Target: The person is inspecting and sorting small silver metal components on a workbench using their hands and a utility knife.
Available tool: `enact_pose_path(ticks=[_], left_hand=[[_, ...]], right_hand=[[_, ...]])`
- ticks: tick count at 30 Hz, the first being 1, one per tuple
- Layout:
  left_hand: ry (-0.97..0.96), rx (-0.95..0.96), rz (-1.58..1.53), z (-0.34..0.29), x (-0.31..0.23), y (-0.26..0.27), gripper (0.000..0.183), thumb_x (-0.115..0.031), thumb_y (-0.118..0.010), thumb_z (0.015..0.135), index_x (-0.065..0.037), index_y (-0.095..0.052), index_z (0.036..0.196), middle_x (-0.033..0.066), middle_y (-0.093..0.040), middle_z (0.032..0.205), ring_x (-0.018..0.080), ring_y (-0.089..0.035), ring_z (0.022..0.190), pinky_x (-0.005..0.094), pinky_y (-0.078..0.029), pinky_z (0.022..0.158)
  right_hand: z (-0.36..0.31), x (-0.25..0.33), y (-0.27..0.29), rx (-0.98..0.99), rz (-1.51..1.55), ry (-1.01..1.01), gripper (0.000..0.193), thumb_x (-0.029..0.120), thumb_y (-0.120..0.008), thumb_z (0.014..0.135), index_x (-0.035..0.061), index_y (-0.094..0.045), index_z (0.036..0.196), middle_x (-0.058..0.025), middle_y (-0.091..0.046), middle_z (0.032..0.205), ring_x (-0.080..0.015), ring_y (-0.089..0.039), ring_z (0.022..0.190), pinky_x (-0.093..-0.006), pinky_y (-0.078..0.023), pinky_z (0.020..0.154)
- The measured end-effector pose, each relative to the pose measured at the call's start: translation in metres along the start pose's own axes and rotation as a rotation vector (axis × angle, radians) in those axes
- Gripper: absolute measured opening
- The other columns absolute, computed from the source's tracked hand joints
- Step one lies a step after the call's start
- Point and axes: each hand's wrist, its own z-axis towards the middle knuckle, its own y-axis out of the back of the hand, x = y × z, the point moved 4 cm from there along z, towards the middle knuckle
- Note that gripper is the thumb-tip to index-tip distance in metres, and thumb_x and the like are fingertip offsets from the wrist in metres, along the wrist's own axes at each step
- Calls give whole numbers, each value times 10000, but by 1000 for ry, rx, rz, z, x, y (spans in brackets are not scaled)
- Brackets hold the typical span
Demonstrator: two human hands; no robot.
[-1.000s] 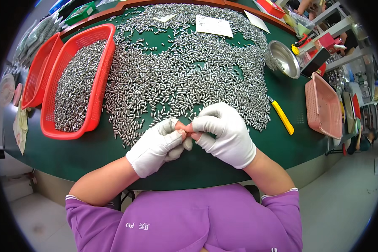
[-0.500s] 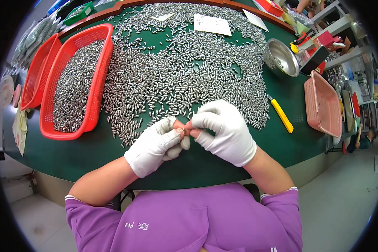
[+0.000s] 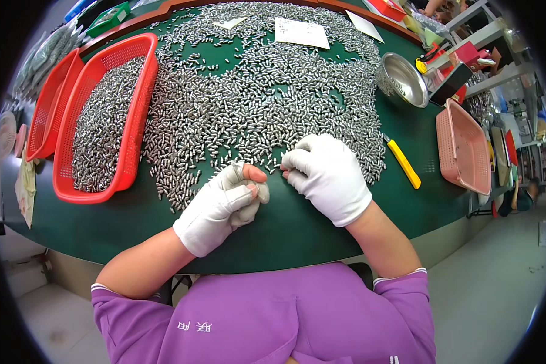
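Note:
Many small silvery metal pieces (image 3: 267, 115), bullet-shaped with grooves, lie spread over the dark green tabletop (image 3: 267, 246). My left hand (image 3: 221, 203), in a white glove with bare thumb and index tips, is curled just off the near edge of the spread. What its folded fingers hold, if anything, is hidden. To its right, my right hand (image 3: 327, 176), gloved likewise, has its fingertips pinched together at the edge of the pieces; the glove hides whatever is between them. The two hands are apart.
On the left, a red basket (image 3: 141, 121) holds more metal pieces, beside another red basket (image 3: 39, 130). To the right are a yellow utility knife (image 3: 404, 164), a steel bowl (image 3: 415, 91) and a pink basket (image 3: 446, 142). White paper (image 3: 301, 33) lies on the far pieces.
My hands have come apart: fingertips that met before now have a gap between them. The right hand shifted slightly right and away from me, to the pieces' edge; the left moved slightly left.

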Motion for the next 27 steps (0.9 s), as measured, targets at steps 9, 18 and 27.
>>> enact_pose_path(ticks=[9, 18, 27], left_hand=[[2, 6, 14, -2, 1, 2, 172, -177, -585, 946, -104, -531, 1092, 6, -567, 870, 49, -369, 569, 191, -288, 511], [22, -26, 175, -1, -2, -8, 248, -216, -606, 936, -50, -530, 1103, 16, -574, 900, 33, -377, 574, 184, -292, 502], [21, -27, 137, -1, -1, -5, 158, -206, -600, 954, -81, -536, 1026, 25, -590, 889, 40, -388, 570, 190, -294, 497]], right_hand=[[0, 9, 2, -60, 200, 2, 130, 112, -759, 714, 104, -674, 812, -51, -603, 797, -244, -597, 779, -359, -487, 697], [-5, 16, -4, 62, 780, -141, 142, 49, -777, 748, 74, -678, 847, -43, -585, 841, -164, -586, 774, -279, -480, 694], [-1, 20, 2, -109, 614, 43, 213, 6, -787, 686, 93, -682, 850, -43, -613, 801, -203, -601, 743, -309, -491, 658]])
